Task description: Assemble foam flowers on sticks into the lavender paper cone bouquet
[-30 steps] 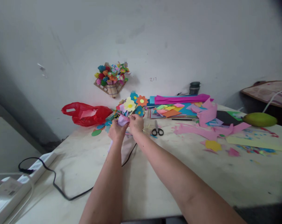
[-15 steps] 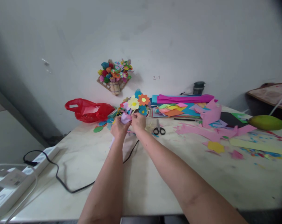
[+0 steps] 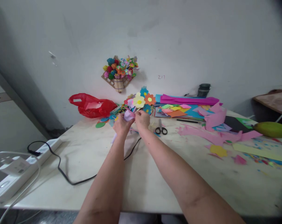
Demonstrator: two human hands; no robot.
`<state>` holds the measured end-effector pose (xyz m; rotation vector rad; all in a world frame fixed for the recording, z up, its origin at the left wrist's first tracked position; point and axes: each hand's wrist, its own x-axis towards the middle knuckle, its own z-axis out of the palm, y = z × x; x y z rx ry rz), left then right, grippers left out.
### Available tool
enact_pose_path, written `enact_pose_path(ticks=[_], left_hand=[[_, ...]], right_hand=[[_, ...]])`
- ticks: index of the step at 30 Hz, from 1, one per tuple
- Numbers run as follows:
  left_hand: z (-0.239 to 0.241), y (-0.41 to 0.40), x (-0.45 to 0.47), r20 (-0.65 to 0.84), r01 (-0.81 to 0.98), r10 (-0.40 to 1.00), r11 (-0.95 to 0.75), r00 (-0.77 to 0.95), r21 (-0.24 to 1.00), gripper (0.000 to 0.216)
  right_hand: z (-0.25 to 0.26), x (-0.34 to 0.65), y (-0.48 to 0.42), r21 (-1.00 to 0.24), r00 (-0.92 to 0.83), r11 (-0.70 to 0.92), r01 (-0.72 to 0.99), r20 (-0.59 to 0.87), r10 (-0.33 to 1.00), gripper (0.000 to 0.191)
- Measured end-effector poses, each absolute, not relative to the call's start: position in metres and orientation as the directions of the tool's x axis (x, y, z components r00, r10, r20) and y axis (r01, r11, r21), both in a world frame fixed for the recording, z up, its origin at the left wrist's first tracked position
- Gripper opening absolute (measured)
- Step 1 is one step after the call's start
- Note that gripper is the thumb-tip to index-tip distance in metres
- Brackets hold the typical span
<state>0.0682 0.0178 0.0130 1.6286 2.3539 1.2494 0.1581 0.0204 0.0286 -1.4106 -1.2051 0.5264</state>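
Observation:
Both hands meet over the middle of the table, around a small piece of lilac-pink paper (image 3: 129, 116). My left hand (image 3: 122, 125) pinches it from the left. My right hand (image 3: 142, 120) is closed at its right edge, fingertips pressed together; their exact grip is partly hidden. Just behind the hands stands a bunch of paper flowers, among them a cream flower (image 3: 138, 101), an orange flower (image 3: 150, 99) and a blue flower (image 3: 144, 91). To the right of my right hand lie scissors (image 3: 161, 130) with black handles.
At left, a red plastic bag (image 3: 93, 105) and a power strip (image 3: 31, 165) with a black cable (image 3: 78, 183). On the right are pink paper scraps (image 3: 213, 133), stacked coloured paper (image 3: 189, 100), a pencil (image 3: 187, 121) and a mango-like fruit (image 3: 272, 129). A flower basket (image 3: 119, 84) hangs on the wall.
The view has shifted slightly, so the scene sits a little further right. Both hands keep their pinch on the lilac-pink paper, almost unmoved relative to the flowers.

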Motion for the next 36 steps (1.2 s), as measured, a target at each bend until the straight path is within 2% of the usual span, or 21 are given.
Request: enact_pose_path(ticks=[5, 9, 14, 22, 28, 36], left_hand=[[0.0118, 0.0186, 0.0668, 0.423, 0.779, 0.782, 0.124, -0.458, 0.615, 0.055], [0.0110, 0.0187, 0.0665, 0.432, 0.782, 0.781, 0.114, -0.452, 0.613, 0.056], [0.0110, 0.0187, 0.0673, 0.422, 0.780, 0.795, 0.101, -0.436, 0.617, 0.055], [0.0107, 0.0195, 0.0660, 0.436, 0.786, 0.789, 0.094, -0.434, 0.611, 0.054], [0.0106, 0.0191, 0.0666, 0.430, 0.790, 0.797, 0.094, -0.424, 0.605, 0.057], [0.0105, 0.0190, 0.0652, 0.449, 0.791, 0.793, 0.069, -0.413, 0.607, 0.053]], right_hand=[[0.0306, 0.1587, 0.0166, -0.888, 0.331, 0.147, 0.435, 0.310, 0.891, 0.024], [0.0298, 0.1585, 0.0159, -0.896, 0.312, 0.161, 0.414, 0.306, 0.899, 0.025], [0.0315, 0.1575, 0.0135, -0.887, 0.383, 0.155, 0.435, 0.338, 0.859, 0.024], [0.0292, 0.1592, 0.0120, -0.877, 0.317, 0.177, 0.447, 0.341, 0.885, 0.026], [0.0261, 0.1565, 0.0116, -0.883, 0.385, 0.183, 0.433, 0.364, 0.848, 0.028], [0.0253, 0.1563, 0.0141, -0.864, 0.331, 0.181, 0.470, 0.362, 0.871, 0.028]])
